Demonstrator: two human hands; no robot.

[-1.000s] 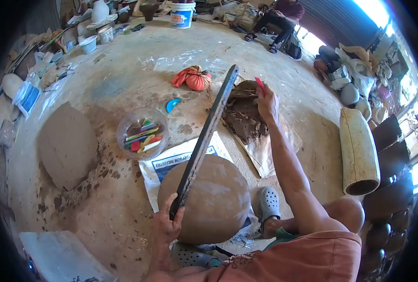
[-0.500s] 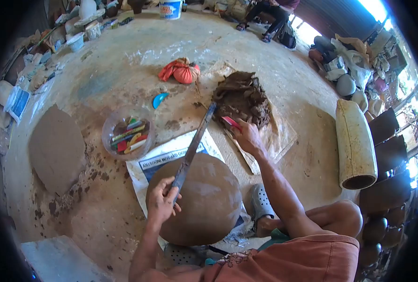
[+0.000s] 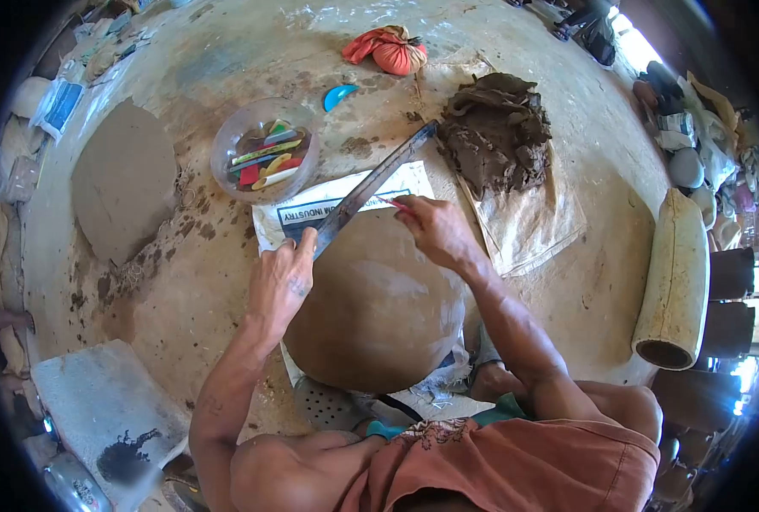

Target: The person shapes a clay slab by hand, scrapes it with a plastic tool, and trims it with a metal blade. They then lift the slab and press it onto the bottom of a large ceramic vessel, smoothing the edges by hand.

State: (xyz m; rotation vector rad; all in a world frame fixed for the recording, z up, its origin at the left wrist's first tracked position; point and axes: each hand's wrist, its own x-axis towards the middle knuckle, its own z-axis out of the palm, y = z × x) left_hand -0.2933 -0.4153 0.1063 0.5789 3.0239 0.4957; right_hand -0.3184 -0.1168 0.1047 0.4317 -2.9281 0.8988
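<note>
A long flat stick [image 3: 379, 176] slants over the far side of a large rounded clay form [image 3: 375, 299]. My left hand [image 3: 287, 277] is closed on its lower end, the index finger lying along it. In my right hand [image 3: 435, 229] is a small red tool [image 3: 394, 203], its thin edge close to the stick. Under the clay form lies a white printed sack [image 3: 268, 224]. Beyond my right hand sits a heap of dark wet clay [image 3: 497, 136] on a cloth [image 3: 537, 224].
A clear tub of colored tools [image 3: 223, 162] stands left of the sack. Near it are a blue curved piece [image 3: 339, 97] and a red cloth bundle [image 3: 392, 53]. A flat clay slab [image 3: 127, 183] lies left, a pale cylinder [image 3: 676, 282] right. A person's legs [image 3: 580, 19] show at the back.
The red tool has moved from the clay heap to beside the stick. My left hand has shifted up and left. The view has tilted down, and the objects appear farther right.
</note>
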